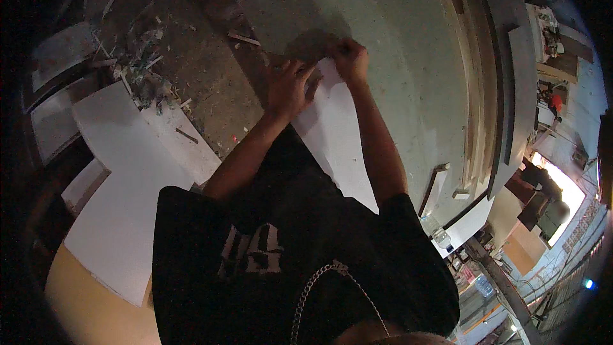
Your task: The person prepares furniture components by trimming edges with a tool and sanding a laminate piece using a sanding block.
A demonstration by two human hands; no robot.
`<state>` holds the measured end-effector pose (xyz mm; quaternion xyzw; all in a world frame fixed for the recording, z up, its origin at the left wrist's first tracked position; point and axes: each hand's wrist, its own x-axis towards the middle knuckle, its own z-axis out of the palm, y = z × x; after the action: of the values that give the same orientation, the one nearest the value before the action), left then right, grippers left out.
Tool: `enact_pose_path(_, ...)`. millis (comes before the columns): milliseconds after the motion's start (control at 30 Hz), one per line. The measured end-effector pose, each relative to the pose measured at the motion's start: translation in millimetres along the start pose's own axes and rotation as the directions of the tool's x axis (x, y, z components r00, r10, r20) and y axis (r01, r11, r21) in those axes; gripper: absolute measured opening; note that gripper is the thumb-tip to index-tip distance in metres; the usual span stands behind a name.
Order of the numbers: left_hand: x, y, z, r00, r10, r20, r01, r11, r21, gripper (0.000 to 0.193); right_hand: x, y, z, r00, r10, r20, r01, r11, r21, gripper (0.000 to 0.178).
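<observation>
A long white sheet or panel (341,131) extends from my body toward the far side, on a greenish-grey work surface (408,45). At its far end my right hand (350,61) is closed, its fingertips pressed together by the sheet's corner; whatever they pinch is too small and dark to make out. My left hand (288,89) rests near the sheet's left edge, fingers and thumb apart. Shadow darkens the surface just beyond both hands.
Long wooden boards (476,89) lie along the right side. A short strip (435,188) and small block (461,195) are nearer. White panels (128,198) lean at left, by scraps and debris (143,64) on the floor. Another person (552,211) is far right by a window.
</observation>
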<state>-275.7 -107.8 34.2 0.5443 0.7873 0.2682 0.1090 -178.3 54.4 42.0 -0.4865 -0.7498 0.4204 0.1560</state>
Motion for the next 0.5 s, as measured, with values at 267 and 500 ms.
enact_pose_path(267,1,7,-12,0.997,0.01,-0.073,-0.006,0.998,0.06,0.044,-23,-2,-9,0.981,-0.164,-0.099,0.181,0.964,0.194,0.006)
enact_pose_path(500,-6,-5,6,0.994,-0.046,-0.099,0.033,0.991,-0.13,0.072,-47,1,21,0.907,-0.406,-0.11,0.357,0.882,-0.309,0.009)
